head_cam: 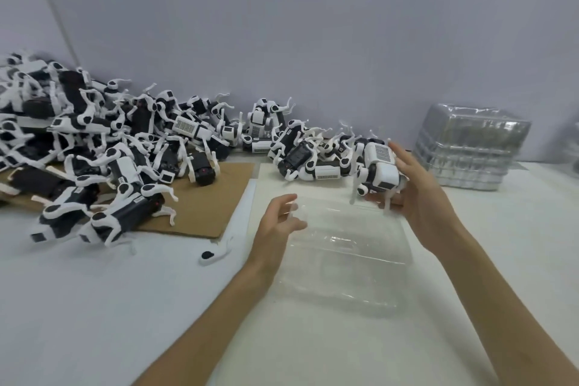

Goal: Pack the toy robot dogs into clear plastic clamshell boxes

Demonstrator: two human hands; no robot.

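- Centrally, an open clear clamshell box (344, 247) lies flat on the bench (78, 307) between the two forearms.
- The right hand (419, 197) grips a toy robot dog (380, 171), fingers spread behind its white body and thumb beneath. The dog hangs just above the box's far right corner with its legs pointing down.
- The left hand (275, 222) sits at the box's left edge with fingers loosely curved. Whether it actually pinches the plastic cannot be told.
- A smaller cluster of dogs (307, 150) lies directly behind the box, just beside the held dog and crowding the far edge.
- A big pile of toy dogs (109, 147) is heaped against the wall (282, 25) on the left, legs tangled, spilling over a brown cardboard sheet (213, 207).
- The cardboard's near right corner comes close to the left hand.
- A loose leg (214, 255), white with a black joint, lies on the bench near the left wrist.
- A stack of clamshell boxes (470, 147) stands at the far right, apart from the right hand.
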